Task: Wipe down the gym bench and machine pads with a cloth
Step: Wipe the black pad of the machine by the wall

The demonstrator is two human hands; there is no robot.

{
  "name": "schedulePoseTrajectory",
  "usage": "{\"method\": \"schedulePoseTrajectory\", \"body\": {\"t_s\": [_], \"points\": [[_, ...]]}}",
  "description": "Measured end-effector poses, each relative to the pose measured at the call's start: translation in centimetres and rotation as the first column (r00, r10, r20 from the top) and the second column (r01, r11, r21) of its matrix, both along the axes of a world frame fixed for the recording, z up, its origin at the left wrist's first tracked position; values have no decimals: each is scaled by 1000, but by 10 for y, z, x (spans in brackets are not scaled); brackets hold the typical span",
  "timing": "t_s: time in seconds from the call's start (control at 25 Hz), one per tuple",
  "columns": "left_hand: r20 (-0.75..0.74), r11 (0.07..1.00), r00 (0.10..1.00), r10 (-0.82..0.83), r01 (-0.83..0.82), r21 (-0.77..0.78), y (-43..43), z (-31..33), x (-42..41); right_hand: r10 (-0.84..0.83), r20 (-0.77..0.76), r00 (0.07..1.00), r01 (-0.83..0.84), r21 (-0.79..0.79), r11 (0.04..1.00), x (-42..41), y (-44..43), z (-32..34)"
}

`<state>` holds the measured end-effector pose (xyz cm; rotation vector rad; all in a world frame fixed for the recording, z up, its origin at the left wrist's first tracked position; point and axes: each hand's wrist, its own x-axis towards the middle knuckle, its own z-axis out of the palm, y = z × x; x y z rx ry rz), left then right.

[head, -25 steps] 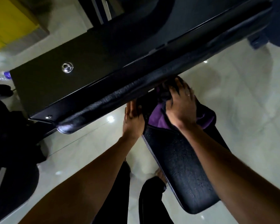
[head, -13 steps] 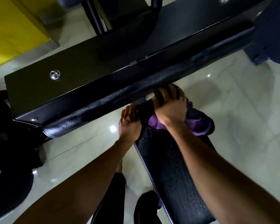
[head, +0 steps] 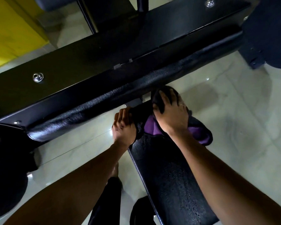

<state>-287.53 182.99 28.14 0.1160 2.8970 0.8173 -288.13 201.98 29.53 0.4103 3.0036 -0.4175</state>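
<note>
A black padded seat [head: 167,179] runs from the lower middle up toward a long black pad [head: 113,98] that crosses the view. A purple cloth [head: 199,132] lies bunched on the seat's far end. My right hand [head: 170,114] presses down on the cloth, fingers spread over its dark upper fold just under the long pad. My left hand [head: 122,127] grips the seat's left edge beside the cloth. Part of the cloth is hidden under my right hand.
A flat black board [head: 91,62] with metal bolts [head: 38,77] backs the long pad. Glossy pale floor tiles [head: 243,119] surround the machine. A yellow wall [head: 8,30] is at the upper left, and dark machine parts [head: 269,34] at the upper right. My dark trouser legs [head: 107,203] stand below.
My right hand has shifted with the cloth slightly toward the seat's right side, staying under the long pad. My left hand has curled onto the seat's left edge. The view has tilted.
</note>
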Motion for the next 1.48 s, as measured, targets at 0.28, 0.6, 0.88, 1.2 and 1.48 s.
{"method": "schedulePoseTrajectory", "body": {"t_s": [0.28,0.6,0.88,1.2,1.48], "points": [[-105,993,990,-93,84,-85,-3,1,1,400,-56,915,-400,14,916,68,-10,7],[-61,849,913,-402,348,-397,53,5,-29,-74,144,987,101,-187,977,-13,32,15],[-38,878,937,-347,311,-363,55,-1,-32,-259,22,965,260,-29,965,85,56,15],[-5,889,950,-312,290,-355,59,-1,-25,-309,59,949,310,4,951,21,21,8],[63,933,964,-257,264,-246,60,-1,-25,-425,-11,905,424,58,904,86,29,9]]}}
